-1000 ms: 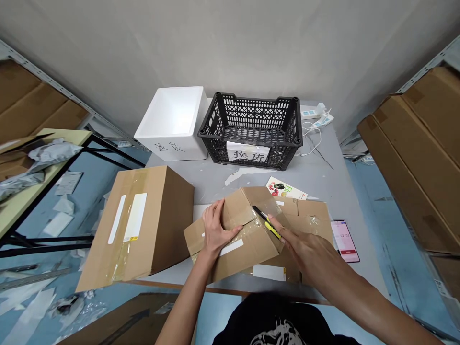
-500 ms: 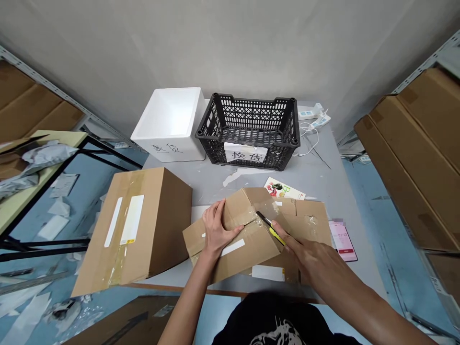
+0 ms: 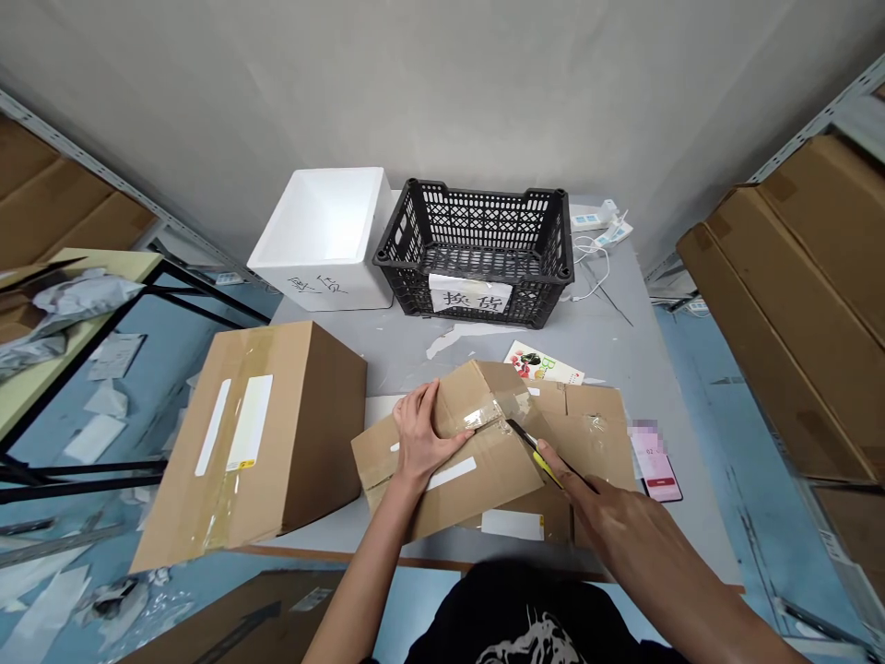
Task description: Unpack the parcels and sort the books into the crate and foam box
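My left hand (image 3: 420,441) is spread over a small cardboard box (image 3: 470,484), holding it with the thumb on top and the fingers at its far side. Clear tape and a white label show on this box, which lies tilted on a flattened cardboard box (image 3: 595,415). My right hand (image 3: 601,507) grips a yellow and black utility knife (image 3: 546,464). The knife's dark blade reaches the taped edge of the small box, near its right corner. Whether the blade is in the cardboard or only touching it, I cannot tell.
A large taped carton (image 3: 249,443) stands at the left. Behind are a white foam box (image 3: 366,277) and a black plastic crate (image 3: 477,263). A printed card (image 3: 546,364), a phone (image 3: 656,466) and power strips (image 3: 601,221) lie on the grey table (image 3: 691,526).
My right hand and the utility knife have shifted slightly right and toward me along the box's edge. My left hand stays on the box.
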A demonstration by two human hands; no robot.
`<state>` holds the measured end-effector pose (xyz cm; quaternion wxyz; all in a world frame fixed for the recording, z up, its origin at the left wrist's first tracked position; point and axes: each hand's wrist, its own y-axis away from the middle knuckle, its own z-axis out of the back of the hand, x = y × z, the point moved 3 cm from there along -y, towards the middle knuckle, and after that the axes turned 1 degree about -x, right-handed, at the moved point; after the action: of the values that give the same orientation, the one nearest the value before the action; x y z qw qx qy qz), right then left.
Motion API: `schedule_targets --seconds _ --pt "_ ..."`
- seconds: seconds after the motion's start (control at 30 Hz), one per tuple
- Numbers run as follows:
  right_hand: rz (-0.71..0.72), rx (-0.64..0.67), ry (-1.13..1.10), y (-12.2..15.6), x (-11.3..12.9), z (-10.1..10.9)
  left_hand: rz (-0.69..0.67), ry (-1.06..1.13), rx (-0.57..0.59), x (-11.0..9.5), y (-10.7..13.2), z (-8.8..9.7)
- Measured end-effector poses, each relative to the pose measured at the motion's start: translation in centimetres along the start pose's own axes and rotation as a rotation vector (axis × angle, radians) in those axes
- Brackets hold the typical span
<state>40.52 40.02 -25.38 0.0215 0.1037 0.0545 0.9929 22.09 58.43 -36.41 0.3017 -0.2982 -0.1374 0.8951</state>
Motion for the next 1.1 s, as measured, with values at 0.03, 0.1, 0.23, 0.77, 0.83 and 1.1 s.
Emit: schedule_targets --seconds 0.03,0.1,0.23,0.77,0.83,1.1 --pt "-0.014 0.011 0.014 0.1 -0.1 -0.1 0.001 -0.004 0.006 -0.1 -0.1 -0.1" --pt "-0.025 0.035 0.036 0.3 -0.4 -0.3 -0.011 -0.013 0.007 -0.4 -0.2 -0.3" --pt "-0.031 0.046 0.049 1.0 -1.2 -1.1 -0.047 -0.016 -0.005 -0.9 -0.5 -0.8" --pt "-0.189 0.124 -0.145 5.2 -6.6 -2.0 -0.048 -0.096 0.13 -2.8 -1.5 -3.8" --pt "-0.267 0.119 -0.184 4.6 -8.9 -2.1 0.011 -0.129 0.14 -2.8 -1.6 -3.7" --pt "-0.592 0.121 -0.101 -10.8 -16.5 -9.9 0.23 -0.235 0.416 -6.3 -0.7 -3.9"
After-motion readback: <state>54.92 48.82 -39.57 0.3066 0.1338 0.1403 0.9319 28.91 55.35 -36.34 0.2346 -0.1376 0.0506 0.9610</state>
